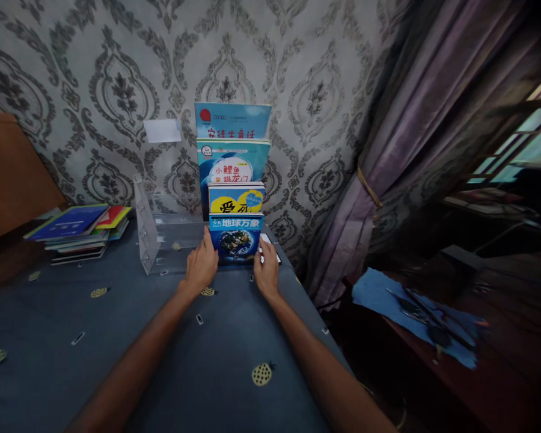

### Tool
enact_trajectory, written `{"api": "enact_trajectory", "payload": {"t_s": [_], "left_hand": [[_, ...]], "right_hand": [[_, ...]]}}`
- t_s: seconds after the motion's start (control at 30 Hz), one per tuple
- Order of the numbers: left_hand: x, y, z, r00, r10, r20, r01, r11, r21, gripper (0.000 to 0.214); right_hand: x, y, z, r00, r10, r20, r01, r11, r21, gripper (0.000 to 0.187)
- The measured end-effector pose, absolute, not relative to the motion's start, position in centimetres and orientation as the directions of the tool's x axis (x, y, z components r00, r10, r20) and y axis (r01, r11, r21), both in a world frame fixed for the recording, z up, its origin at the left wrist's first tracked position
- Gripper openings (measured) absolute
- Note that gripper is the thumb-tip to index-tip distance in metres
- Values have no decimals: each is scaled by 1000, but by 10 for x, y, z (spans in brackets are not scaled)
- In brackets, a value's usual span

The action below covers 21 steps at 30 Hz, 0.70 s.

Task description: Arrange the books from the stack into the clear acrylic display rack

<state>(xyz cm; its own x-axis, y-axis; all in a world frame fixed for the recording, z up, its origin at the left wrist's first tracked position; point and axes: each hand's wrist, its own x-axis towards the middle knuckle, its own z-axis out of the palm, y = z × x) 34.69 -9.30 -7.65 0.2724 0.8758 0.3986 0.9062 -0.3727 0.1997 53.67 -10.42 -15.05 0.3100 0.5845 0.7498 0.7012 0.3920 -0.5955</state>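
Observation:
Both hands are at the sides of a blue book with a globe on its cover (pixel 235 240), which stands upright at the front of a clear tiered rack (pixel 146 234). My left hand (pixel 201 263) grips its left edge, and my right hand (pixel 267 267) grips its right edge. Stepped up behind it are a yellow-and-white book (pixel 234 198), a teal book with a white oval (pixel 233 159) and a taller light blue book (pixel 234 117). A white-screened phone-like object (pixel 270 245) lies partly hidden behind my right hand.
A stack of books (pixel 79 231) lies left on the dark tablecloth (pixel 139 361), near a brown panel (pixel 13 174). Patterned wallpaper backs the table, with a small white card (pixel 162 130) on it. A tied curtain (pixel 360 180) hangs right. Tools lie on a blue cloth (pixel 379 291) beyond the edge.

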Motion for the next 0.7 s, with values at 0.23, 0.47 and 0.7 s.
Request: {"api": "enact_trajectory", "payload": {"t_s": [0.23,0.47,0.7], "left_hand": [[347,-95,-68,233,888,396,911,-342,232,71],[340,-97,-54,236,854,463,884,-386,262,80],[335,-105,-36,245,815,525,822,-462,333,89]], "right_hand": [[536,-105,-150,324,592,738,686,390,-614,45],[536,-103,-150,340,581,740,675,397,-622,41],[535,-105,-148,340,590,732,676,388,-627,37]]}}
